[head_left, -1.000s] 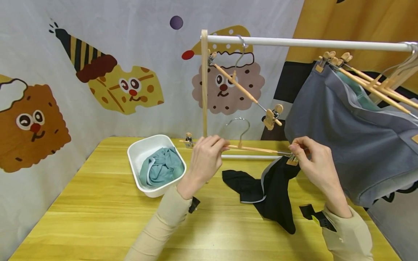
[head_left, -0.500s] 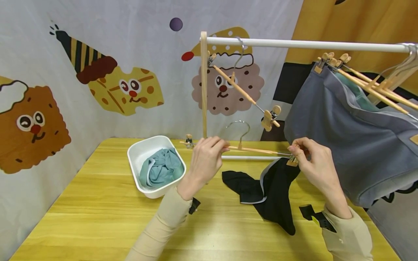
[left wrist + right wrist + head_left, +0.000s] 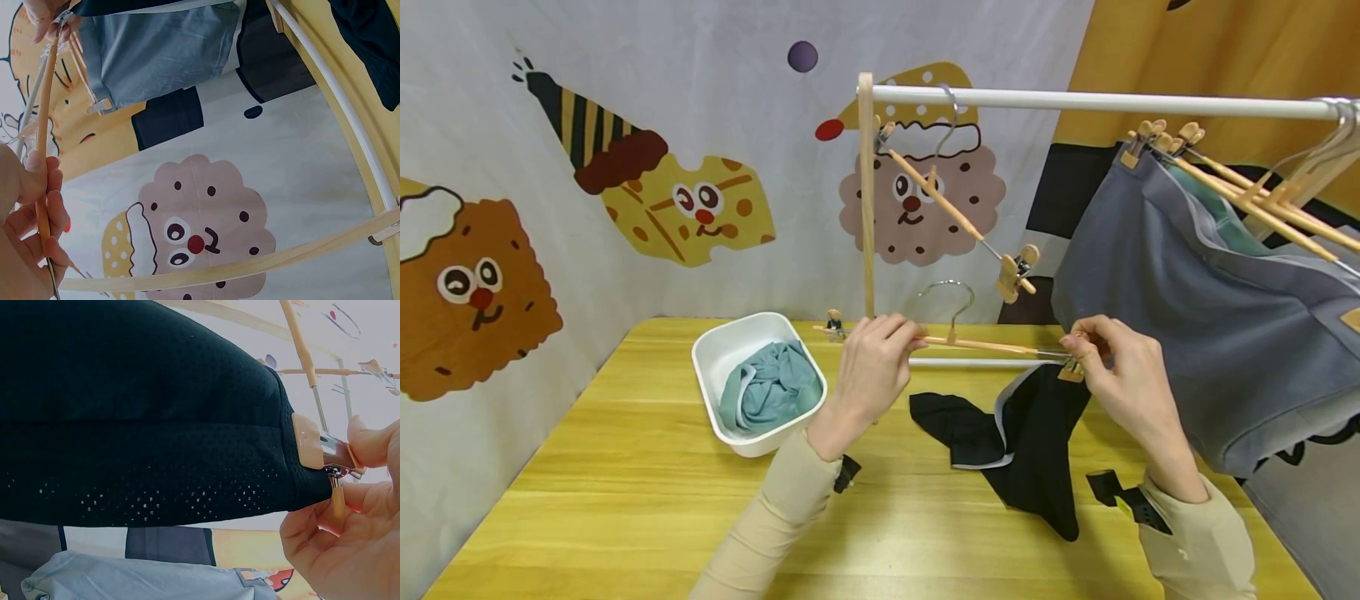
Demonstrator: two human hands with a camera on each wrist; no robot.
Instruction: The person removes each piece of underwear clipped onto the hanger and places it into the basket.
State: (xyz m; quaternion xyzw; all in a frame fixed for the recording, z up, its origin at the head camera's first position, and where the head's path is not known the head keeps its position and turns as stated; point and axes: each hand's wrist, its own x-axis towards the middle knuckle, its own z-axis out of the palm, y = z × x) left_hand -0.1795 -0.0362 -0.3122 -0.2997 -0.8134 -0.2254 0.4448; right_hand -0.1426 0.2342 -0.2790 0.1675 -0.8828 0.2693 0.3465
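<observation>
My left hand grips the wooden bar of a clip hanger in the head view. At the hanger's right end, my right hand pinches a clip between thumb and fingers. That clip bites the edge of a black garment with grey trim, which droops from it toward the table. In the right wrist view the clip's pad lies flat on the perforated black cloth. The hanger's left clip has no cloth in it.
A white basin with a crumpled teal garment stands on the wooden table at left. Overhead runs a white rail, bearing a bare clip hanger and, at right, hangers with grey shorts. A wooden post supports the rail.
The bare hanger on the rail has swung slightly, its near clip shifting a little left. Both hands keep their grip and place, and the black garment hardly moves.
</observation>
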